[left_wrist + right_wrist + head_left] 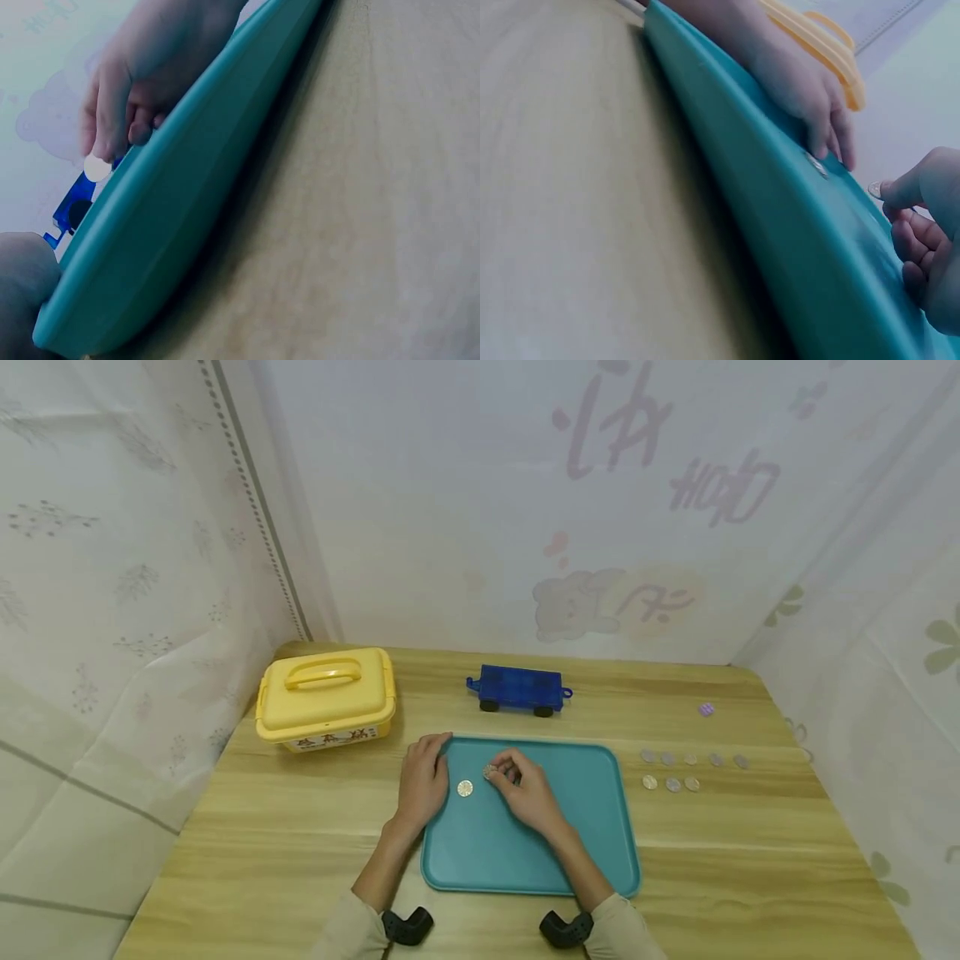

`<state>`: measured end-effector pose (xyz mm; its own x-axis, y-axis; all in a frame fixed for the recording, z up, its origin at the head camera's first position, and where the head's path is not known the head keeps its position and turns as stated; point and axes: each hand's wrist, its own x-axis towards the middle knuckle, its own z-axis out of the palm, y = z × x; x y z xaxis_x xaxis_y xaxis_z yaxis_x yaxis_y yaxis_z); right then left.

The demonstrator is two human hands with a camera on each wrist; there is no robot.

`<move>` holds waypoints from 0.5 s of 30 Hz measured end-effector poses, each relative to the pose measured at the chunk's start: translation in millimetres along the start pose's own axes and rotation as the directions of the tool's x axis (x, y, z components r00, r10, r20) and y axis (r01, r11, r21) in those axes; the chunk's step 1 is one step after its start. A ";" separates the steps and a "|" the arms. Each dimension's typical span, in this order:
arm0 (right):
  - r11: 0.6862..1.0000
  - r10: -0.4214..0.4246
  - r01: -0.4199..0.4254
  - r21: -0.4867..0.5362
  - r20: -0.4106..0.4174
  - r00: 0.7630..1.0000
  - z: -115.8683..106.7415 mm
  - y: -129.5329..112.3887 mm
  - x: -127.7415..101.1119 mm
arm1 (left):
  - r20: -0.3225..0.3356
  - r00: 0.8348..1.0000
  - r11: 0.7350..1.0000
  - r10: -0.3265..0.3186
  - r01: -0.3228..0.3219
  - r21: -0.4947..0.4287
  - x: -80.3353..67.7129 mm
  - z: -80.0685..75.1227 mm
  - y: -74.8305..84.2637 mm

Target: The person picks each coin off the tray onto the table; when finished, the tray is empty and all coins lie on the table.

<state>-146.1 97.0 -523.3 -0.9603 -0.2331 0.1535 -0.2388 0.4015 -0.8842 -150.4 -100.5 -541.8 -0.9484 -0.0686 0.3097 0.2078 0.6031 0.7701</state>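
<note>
Over the teal tray, my right hand pinches a coin between thumb and fingertips; the right wrist view shows this coin held up above the tray's surface. A second coin lies flat on the tray, just left of the pinched one. My left hand rests on the tray's upper left edge, its fingers extended and holding nothing. In the left wrist view the tray's outer side fills the middle, with the right hand beyond the rim.
Two rows of coins lie on the table right of the tray. A small purple cube sits farther back. Behind the tray stands a blue toy wagon. At the back left is a yellow lidded box with a handle.
</note>
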 end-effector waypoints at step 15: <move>0.981 0.176 -0.150 0.119 -0.249 0.952 -94.2 -2.2 -9.7 | 0.005 1.000 1.000 -0.007 0.007 -0.003 -0.3 -1.7 -0.3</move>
<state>-149.9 181.8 -481.3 -0.9925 0.0695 0.1004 -0.0728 0.3240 -0.9433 -149.8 -102.0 -541.2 -0.9509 -0.0687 0.3017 0.2023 0.5998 0.7741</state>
